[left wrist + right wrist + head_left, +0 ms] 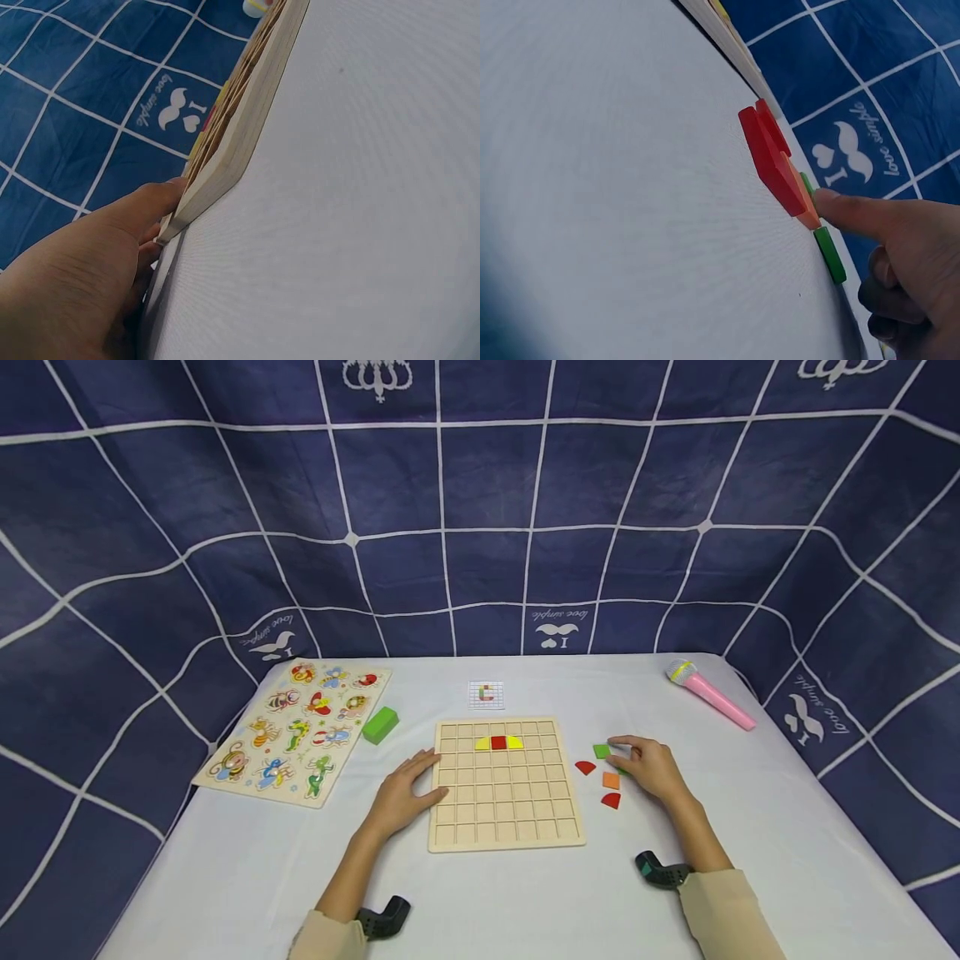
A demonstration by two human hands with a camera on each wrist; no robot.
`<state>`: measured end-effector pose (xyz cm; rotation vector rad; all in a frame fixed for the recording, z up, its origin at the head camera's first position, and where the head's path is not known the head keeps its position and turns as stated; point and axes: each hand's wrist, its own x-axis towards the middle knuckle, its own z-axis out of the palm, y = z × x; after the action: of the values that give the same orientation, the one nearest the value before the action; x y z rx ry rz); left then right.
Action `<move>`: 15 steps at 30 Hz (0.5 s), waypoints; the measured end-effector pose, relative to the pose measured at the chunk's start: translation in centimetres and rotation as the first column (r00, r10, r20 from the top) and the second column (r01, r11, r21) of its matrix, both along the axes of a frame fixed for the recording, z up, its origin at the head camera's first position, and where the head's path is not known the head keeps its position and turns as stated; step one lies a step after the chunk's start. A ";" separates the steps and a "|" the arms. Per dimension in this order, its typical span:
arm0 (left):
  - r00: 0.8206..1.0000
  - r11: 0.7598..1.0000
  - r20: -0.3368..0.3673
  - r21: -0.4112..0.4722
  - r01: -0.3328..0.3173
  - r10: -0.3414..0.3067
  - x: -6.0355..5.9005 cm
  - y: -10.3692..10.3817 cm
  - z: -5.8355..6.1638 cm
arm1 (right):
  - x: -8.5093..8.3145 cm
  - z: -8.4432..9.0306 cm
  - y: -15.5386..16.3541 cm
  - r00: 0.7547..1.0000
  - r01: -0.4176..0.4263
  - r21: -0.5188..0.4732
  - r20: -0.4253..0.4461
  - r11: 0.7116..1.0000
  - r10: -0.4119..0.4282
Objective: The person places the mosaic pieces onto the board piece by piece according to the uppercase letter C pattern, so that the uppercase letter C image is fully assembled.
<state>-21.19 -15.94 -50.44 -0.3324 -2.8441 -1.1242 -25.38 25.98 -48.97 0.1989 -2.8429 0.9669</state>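
Observation:
In the head view a wooden grid board (497,817) lies mid-table, holding a red square (498,742) between two yellow pieces (514,742). At its left edge my left hand (401,797) rests, thumb on the rim, as the left wrist view also shows. To the right of the board my right hand (651,767) has thumb and index finger at opposite sides of a green square tile (602,751). Beneath that hand lies another green piece (830,255), partly covered in the head view. Close by are an orange square (611,780) and two red quarter-circle pieces (611,800).
A small pattern card (486,695) lies behind the board. Leftward are a green block (380,725) and an insect peg puzzle (292,732). A pink toy microphone (712,696) lies at the back right. Dark blue checked cloth (487,568) hangs around the white table.

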 end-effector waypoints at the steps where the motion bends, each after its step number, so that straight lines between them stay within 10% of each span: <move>1: 1.000 1.000 0.000 0.000 -0.002 0.002 0.0 0.0 0.0 | 0.0 0.0 0.0 1.000 -0.001 0.001 0.004 1.000 0.001; 15: 1.000 1.000 0.006 -0.001 -0.005 0.005 0.0 0.0 -0.1 | -0.1 0.0 -0.5 0.999 -0.006 -0.003 -0.033 1.000 0.006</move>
<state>-21.21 -15.95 -50.52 -0.3228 -2.8497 -1.1245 -25.51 25.48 -48.95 0.2211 -2.8126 0.9605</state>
